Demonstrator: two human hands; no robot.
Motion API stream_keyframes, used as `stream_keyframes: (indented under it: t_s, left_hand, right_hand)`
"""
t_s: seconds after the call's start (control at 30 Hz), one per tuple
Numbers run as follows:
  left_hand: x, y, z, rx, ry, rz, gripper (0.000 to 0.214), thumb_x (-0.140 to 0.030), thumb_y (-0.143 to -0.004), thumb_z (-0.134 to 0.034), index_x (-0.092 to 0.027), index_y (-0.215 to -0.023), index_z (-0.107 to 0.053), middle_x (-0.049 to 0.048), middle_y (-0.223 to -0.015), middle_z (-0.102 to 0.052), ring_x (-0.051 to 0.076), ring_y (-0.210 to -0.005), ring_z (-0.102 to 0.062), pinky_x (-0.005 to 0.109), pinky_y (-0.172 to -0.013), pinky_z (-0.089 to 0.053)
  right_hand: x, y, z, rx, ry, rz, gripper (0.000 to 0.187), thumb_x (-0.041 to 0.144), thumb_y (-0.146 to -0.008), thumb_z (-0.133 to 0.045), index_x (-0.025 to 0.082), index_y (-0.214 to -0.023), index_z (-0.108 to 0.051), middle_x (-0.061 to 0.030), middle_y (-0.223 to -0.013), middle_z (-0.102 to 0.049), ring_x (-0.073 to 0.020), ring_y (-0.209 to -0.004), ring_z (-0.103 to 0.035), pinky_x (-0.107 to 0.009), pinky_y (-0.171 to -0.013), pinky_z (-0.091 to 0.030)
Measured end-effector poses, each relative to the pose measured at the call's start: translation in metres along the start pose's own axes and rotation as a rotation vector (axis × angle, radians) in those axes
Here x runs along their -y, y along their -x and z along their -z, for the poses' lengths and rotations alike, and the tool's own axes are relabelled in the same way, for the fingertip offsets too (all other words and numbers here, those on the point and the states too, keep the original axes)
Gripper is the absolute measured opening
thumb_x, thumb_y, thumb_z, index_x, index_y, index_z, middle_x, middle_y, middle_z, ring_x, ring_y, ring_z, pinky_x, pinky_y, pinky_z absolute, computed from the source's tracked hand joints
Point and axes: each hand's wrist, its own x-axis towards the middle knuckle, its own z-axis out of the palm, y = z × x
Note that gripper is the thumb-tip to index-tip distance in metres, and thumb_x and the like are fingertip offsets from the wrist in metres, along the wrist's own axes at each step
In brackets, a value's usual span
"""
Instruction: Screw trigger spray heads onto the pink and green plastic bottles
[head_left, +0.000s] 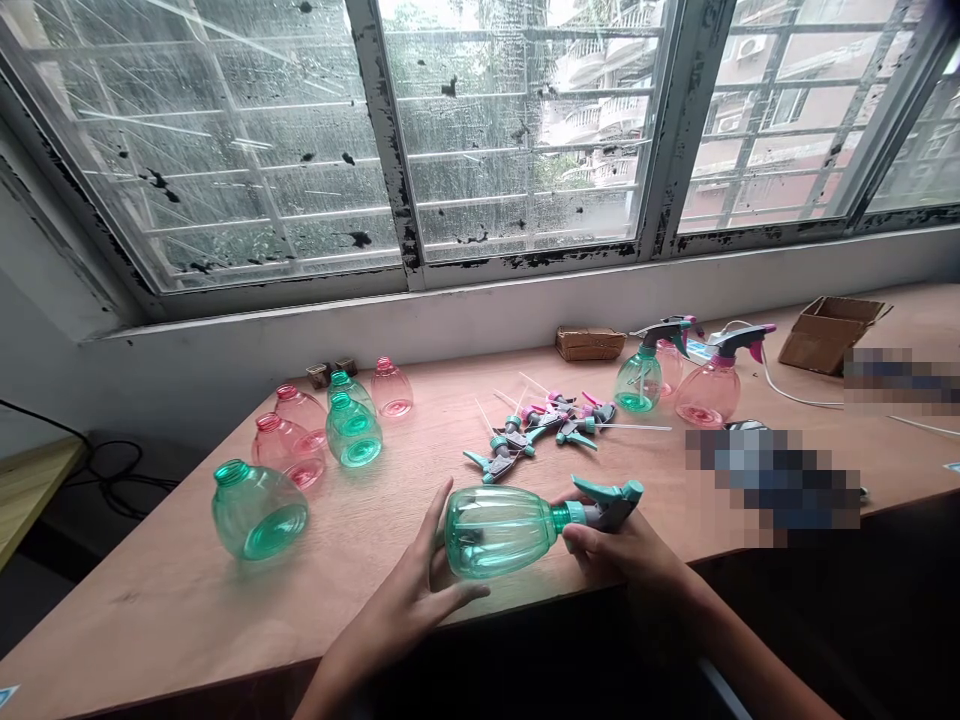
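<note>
Hands meet over the near edge of the desk. Right hand grasps a green spray bottle at its collar, thumb against the neck; bottle lies sideways between the two hands, base toward the left hand. Left hand spreads fingers and thumb about that base; cannot tell whether it bears any weight.

Risk, as judged: smooth plastic could slip if the right hand slackened while the left only hovered, and with the edge so close, a drop could go off the desk. A collar seated askew could cross the threads. A wide swing of the left elbow might topple the nearest open bottle.

Contents: held bottle shows a pale tube inside, no liquid line made out. Left of the left hand, one open-necked green bottle, nothing visible in it. Straight ahead of the hands, a heap of loose spray heads, green and pink triggers, thin tubes poking out; tangling looks possible. Farther, ahead-left of the left hand, more uncapped pink bottles and green bottles, likewise no fill seen. Beyond the right hand, fitted bottles, pink and green, upright. Farther right, an open carton, inside not readable.
</note>
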Motion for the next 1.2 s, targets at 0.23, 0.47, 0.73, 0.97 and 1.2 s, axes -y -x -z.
stream_keyframes:
  t_s: [0.23,0.47,0.73,0.97,1.2]
  left_hand:
    - [0.0004,0.0023,0.0062,-0.031,-0.099,0.031,0.094,-0.036,-0.081,-0.081,-0.028,-0.157,-0.026,0.0076,-0.162,-0.031,0.034,-0.151,-0.021,0.052,-0.125,-0.015]
    - [0.0034,0.0005,0.0041,-0.034,-0.051,-0.023,0.096,-0.031,-0.089,-0.073,-0.037,-0.158,-0.008,0.0057,-0.162,-0.030,0.033,-0.143,-0.039,0.052,-0.121,-0.028]
    - [0.0050,0.0045,0.0057,-0.024,-0.154,0.016,0.104,-0.036,-0.085,-0.077,-0.035,-0.159,-0.004,0.0019,-0.167,-0.014,0.029,-0.153,-0.014,0.048,-0.126,-0.009]
    - [0.0015,0.0034,0.0044,-0.021,-0.163,0.003,0.099,-0.034,-0.091,-0.072,-0.041,-0.157,0.002,-0.0008,-0.167,-0.019,0.028,-0.150,-0.025,0.047,-0.125,-0.022]
    - [-0.0001,0.0058,0.0033,-0.006,-0.108,0.005,0.104,-0.035,-0.089,-0.074,-0.039,-0.157,0.005,-0.0006,-0.168,-0.011,0.029,-0.153,-0.014,0.050,-0.126,-0.011]
  right_hand:
    - [0.0009,0.0013,-0.0004,0.016,-0.002,-0.008,0.035,0.036,-0.081,-0.081,0.019,-0.108,-0.068,0.0020,-0.068,-0.066,-0.0104,-0.050,-0.058,-0.023,-0.051,-0.043]
    - [0.0003,0.0014,-0.0017,-0.011,-0.045,-0.011,0.035,0.035,-0.080,-0.082,0.018,-0.107,-0.068,0.0016,-0.068,-0.067,-0.0101,-0.049,-0.058,-0.022,-0.049,-0.041]
    - [0.0000,0.0011,-0.0016,-0.015,-0.037,-0.020,0.036,0.037,-0.079,-0.083,0.018,-0.106,-0.068,0.0010,-0.067,-0.067,-0.0104,-0.049,-0.057,-0.023,-0.050,-0.042]
    - [0.0065,0.0016,-0.0019,-0.022,0.003,-0.037,0.038,0.039,-0.078,-0.082,0.017,-0.106,-0.068,0.0007,-0.067,-0.067,-0.0114,-0.050,-0.058,-0.024,-0.050,-0.042]
    - [0.0049,0.0023,-0.0024,-0.030,0.001,-0.021,0.037,0.038,-0.078,-0.082,0.018,-0.106,-0.068,0.0014,-0.067,-0.066,-0.0112,-0.049,-0.057,-0.024,-0.050,-0.043]
